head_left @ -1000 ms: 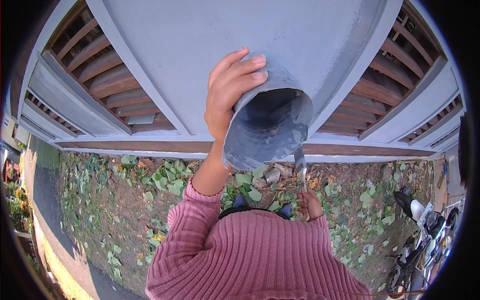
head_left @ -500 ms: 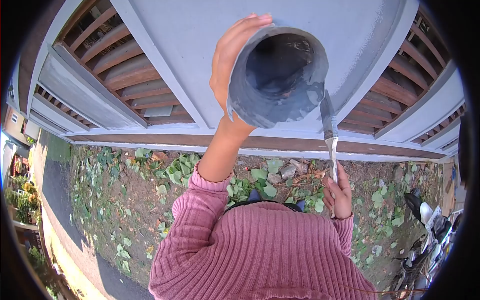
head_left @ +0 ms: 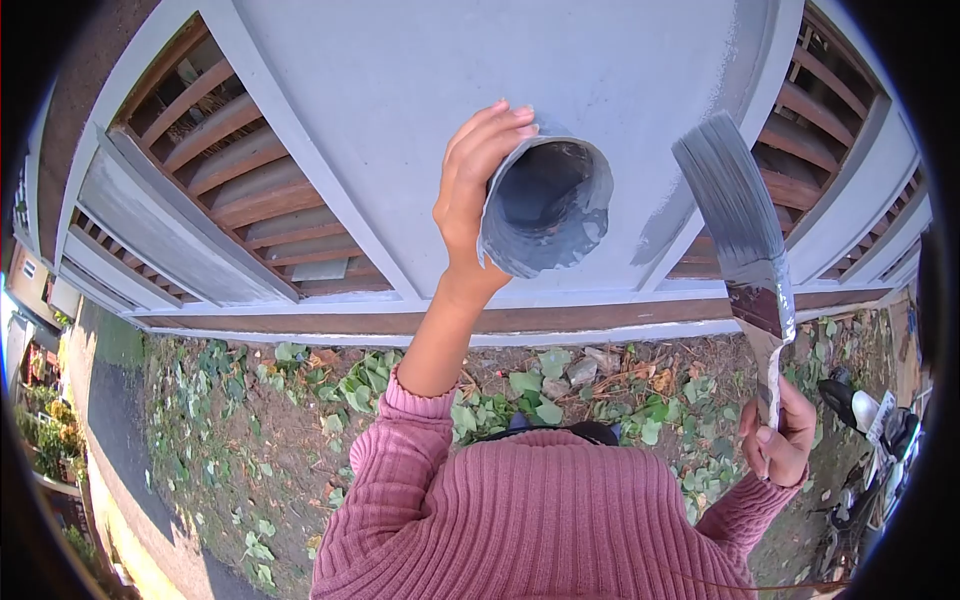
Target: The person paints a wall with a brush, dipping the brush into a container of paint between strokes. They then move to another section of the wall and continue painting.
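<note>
My left hand is wrapped round the side of a paint-smeared cup, whose open mouth faces me. Grey paint coats its inner wall, and its rim looks ragged. On the right, my right hand grips the handle of a wide paintbrush, bristles upward and covered in grey paint. The brush is apart from the cup and overlaps the right-hand slats in this view. Behind both stands a pale blue-grey wall panel, with a darker grey painted patch between cup and brush.
Slatted wooden vents flank the panel on both sides. Leafy plants and stones lie along the wall's foot. At the far right is a parked motorcycle; a paved path runs on the left.
The paintbrush has moved from beside the cup's rim out to the right and up, its bristles now in full view. The cup has moved farther from the camera.
</note>
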`<action>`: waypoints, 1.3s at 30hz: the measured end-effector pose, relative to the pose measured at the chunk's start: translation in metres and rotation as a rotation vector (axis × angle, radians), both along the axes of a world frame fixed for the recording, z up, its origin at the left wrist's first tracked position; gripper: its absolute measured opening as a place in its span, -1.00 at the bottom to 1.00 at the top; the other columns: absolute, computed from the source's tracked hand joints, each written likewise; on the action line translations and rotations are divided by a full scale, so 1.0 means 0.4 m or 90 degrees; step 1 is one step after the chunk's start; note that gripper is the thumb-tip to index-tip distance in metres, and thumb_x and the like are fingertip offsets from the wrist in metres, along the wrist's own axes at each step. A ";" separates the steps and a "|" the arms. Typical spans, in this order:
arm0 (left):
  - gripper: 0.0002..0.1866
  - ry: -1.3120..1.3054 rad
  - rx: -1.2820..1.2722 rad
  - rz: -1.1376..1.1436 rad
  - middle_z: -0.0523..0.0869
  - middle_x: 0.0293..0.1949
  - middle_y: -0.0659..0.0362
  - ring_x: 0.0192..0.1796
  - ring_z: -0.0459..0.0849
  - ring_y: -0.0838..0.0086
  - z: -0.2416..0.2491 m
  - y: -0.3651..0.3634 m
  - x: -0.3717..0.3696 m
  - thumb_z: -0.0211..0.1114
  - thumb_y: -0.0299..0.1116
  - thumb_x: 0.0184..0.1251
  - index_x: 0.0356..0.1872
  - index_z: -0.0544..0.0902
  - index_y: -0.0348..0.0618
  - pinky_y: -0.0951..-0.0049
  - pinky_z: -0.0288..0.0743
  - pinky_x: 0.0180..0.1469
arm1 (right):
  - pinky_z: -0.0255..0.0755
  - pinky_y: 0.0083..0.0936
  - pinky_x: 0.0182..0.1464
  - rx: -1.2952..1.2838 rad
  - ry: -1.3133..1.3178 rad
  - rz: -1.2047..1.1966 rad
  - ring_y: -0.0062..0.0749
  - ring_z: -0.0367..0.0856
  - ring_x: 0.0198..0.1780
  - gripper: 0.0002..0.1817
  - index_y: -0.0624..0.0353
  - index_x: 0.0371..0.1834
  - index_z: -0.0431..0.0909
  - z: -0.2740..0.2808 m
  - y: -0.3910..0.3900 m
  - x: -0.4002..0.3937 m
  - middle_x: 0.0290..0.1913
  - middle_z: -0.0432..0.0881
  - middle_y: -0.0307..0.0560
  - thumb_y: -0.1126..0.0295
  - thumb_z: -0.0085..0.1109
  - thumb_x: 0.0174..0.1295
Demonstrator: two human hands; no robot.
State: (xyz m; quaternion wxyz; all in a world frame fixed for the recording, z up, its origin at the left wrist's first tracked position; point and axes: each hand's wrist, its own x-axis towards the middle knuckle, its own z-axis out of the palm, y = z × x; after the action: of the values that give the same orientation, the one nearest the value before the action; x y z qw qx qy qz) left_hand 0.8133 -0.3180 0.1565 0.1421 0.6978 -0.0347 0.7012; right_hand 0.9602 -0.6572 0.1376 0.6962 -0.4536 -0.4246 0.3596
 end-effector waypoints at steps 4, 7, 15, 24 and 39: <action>-0.49 0.010 0.045 -0.004 0.61 -0.02 0.02 0.14 0.50 0.11 -0.001 0.012 0.009 0.44 -0.29 -0.08 -0.06 0.53 -0.25 0.19 0.32 0.21 | 0.38 -0.72 -0.56 -0.011 -0.143 0.046 -0.55 0.51 -0.67 -0.41 0.54 0.20 0.29 0.090 -0.013 -0.001 -0.44 0.62 0.17 0.61 0.15 0.02; -0.51 0.033 0.050 -0.002 0.61 -0.02 0.04 0.15 0.49 0.12 -0.003 0.014 0.020 0.42 -0.30 -0.07 -0.05 0.54 -0.23 0.19 0.31 0.22 | 0.43 -0.72 -0.42 -0.215 -0.195 0.054 -0.44 0.68 -0.40 -0.39 0.53 0.18 0.32 0.183 -0.008 -0.023 -0.34 0.65 0.17 0.64 0.21 -0.04; -0.56 0.037 0.103 -0.011 0.64 -0.05 0.07 0.10 0.54 0.12 -0.005 0.003 0.051 0.41 -0.31 -0.05 -0.09 0.57 -0.20 0.19 0.35 0.18 | 0.50 -0.66 -0.24 -0.269 -0.653 -0.061 -0.40 0.69 -0.32 -0.48 0.44 0.12 0.38 0.367 0.005 -0.077 -0.21 0.65 0.15 0.56 0.21 0.04; -0.55 0.056 0.134 -0.016 0.64 -0.03 0.09 0.13 0.51 0.12 -0.006 -0.014 0.100 0.42 -0.31 -0.06 -0.07 0.57 -0.19 0.20 0.33 0.19 | 0.42 -0.52 -0.12 -0.382 -1.014 -0.206 -0.37 0.55 -0.21 -0.50 0.29 0.14 0.41 0.399 0.056 -0.129 -0.17 0.56 0.06 0.60 0.13 0.04; -0.52 0.064 0.098 0.007 0.64 -0.04 0.18 0.15 0.47 0.15 -0.016 -0.062 0.121 0.45 -0.49 -0.17 -0.09 0.57 -0.12 0.23 0.34 0.18 | 0.39 -0.50 -0.24 -0.206 -1.223 -0.248 -0.30 0.51 -0.32 -0.68 0.23 -0.03 0.54 0.388 0.194 -0.103 -0.29 0.55 -0.03 0.53 0.18 0.10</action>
State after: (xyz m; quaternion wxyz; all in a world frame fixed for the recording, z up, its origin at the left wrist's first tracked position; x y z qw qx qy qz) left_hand 0.8615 -0.3426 0.1500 0.0854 0.7413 -0.0776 0.6612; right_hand 0.9189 -0.5795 0.2928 0.0331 -0.7036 -0.6724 -0.2277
